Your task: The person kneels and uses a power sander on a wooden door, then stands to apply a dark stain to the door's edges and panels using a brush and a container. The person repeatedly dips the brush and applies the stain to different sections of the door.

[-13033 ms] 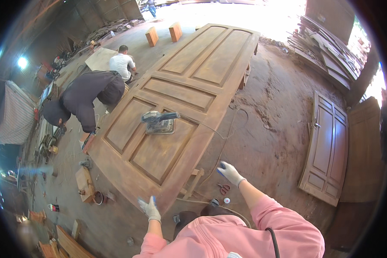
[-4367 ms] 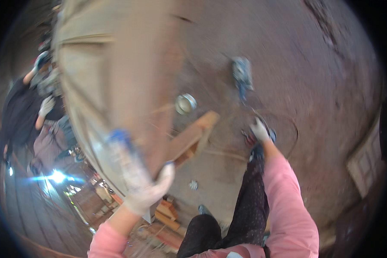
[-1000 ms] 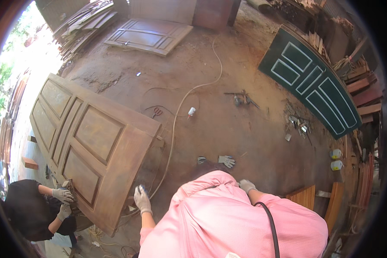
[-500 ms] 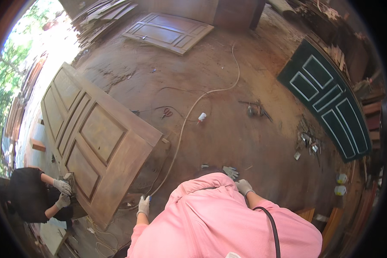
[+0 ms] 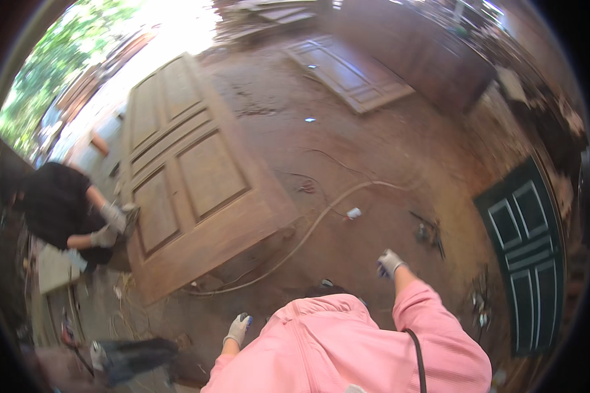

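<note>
My left hand [image 5: 238, 329], in a pale glove with blue at the fingertips, hangs low beside my pink top [image 5: 334, 347]. Its fingers are loosely apart and I see nothing in them. Out ahead to the right, over the brown floor, is my right hand [image 5: 390, 263], also gloved; its fingers bend inward and blur hides whether they close on anything. A pale hose [image 5: 308, 234] curves across the floor beyond both hands. Nearest to my left hand is the lower corner of a brown panelled door [image 5: 206, 252], which lies raised off the floor.
At the left, a person in black [image 5: 59, 203] works with gloved hands at the door's edge. Another person's legs [image 5: 137, 359] show at lower left. A white bottle [image 5: 354, 213] and a dark tool [image 5: 428, 232] lie ahead. A green door [image 5: 528, 255] leans at right; another door [image 5: 354, 72] lies far back.
My view has swung to the right and forward. My right arm has reached outward from beside my body, and my left hand has moved away from the hose. Another person's legs have appeared at lower left.
</note>
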`<state>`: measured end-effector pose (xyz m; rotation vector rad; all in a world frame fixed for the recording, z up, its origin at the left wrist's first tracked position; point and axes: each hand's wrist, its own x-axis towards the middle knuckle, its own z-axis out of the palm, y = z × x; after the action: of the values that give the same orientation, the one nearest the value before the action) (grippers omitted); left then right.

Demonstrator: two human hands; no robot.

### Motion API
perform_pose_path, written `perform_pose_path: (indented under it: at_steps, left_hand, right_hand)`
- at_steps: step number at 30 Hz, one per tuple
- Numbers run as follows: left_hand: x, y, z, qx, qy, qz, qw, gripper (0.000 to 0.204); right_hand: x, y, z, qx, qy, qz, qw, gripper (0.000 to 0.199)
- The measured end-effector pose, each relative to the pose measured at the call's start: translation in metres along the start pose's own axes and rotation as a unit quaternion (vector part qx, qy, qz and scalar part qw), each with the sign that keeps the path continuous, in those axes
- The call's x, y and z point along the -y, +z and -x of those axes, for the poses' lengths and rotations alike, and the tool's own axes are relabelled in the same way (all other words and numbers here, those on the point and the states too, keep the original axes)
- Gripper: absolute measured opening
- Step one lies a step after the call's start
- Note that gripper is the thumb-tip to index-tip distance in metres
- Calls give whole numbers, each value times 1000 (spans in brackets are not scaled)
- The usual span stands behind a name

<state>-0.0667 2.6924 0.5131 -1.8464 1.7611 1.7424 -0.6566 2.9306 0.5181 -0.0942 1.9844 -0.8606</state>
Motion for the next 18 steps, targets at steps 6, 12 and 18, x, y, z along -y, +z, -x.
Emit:
perform_pose_path:
  at_steps: [6,12,18]
  left_hand:
    - [9,-8,50,-147,-9,25,989,67]
    - [84,17,87,-309,-79,141,937,64]
    - [202,118,157,-320,-264,223,882,69]
  right_hand:
    - [258,-97,-140,-51,-166,-36,984,23]
    - [435,-149,-170,-87,-119,71,987,50]
    - [480,-102,-130,-97,-169,108,975,46]
